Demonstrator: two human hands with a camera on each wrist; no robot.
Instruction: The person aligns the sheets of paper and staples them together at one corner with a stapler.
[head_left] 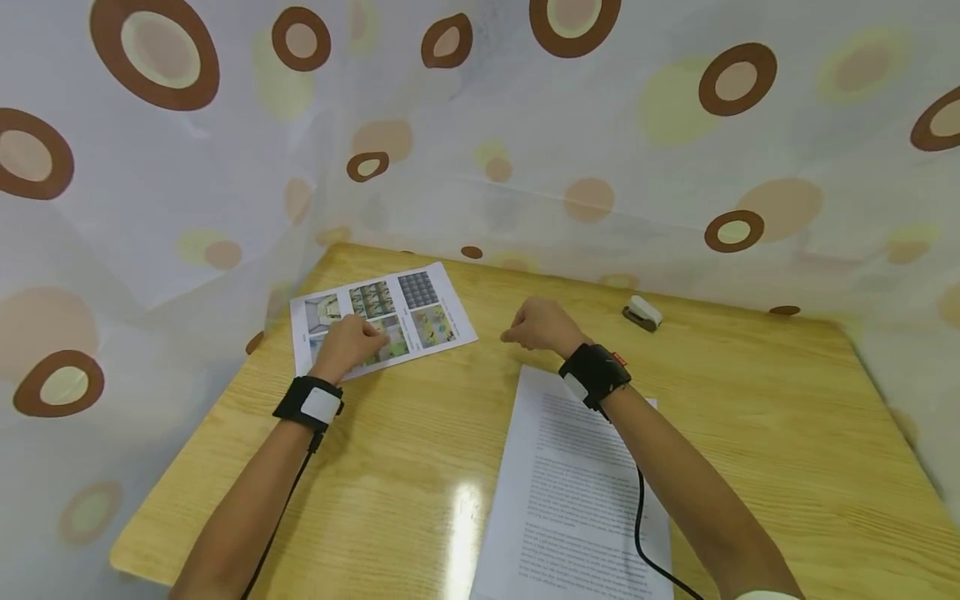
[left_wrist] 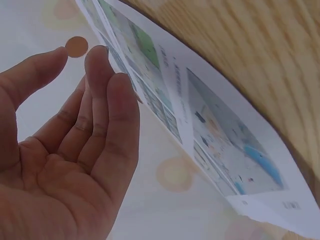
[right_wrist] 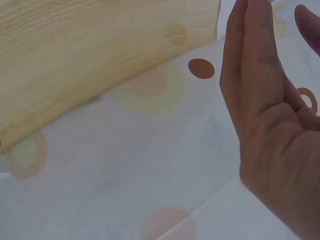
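Note:
My left hand (head_left: 348,343) is over the sheet of printed colour pictures (head_left: 452,321) at the table's back left. In the left wrist view the fingers of that hand (left_wrist: 75,130) bend loosely, the thumb stands apart, and nothing is held. The picture sheet (left_wrist: 175,100) lies just beyond the fingertips; whether they touch it I cannot tell. My right hand (head_left: 543,325) is above the table, past the far edge of the text pages (head_left: 585,500). Seen from the right wrist, this hand (right_wrist: 272,100) has fairly straight fingers, a separate thumb and nothing in its grasp.
A small white and dark stapler (head_left: 642,313) sits at the back, right of my right hand. The wooden table (head_left: 787,433) is bordered by a spotted curtain (head_left: 480,125) behind and at the sides. Black cables (head_left: 281,517) run from both wrist bands.

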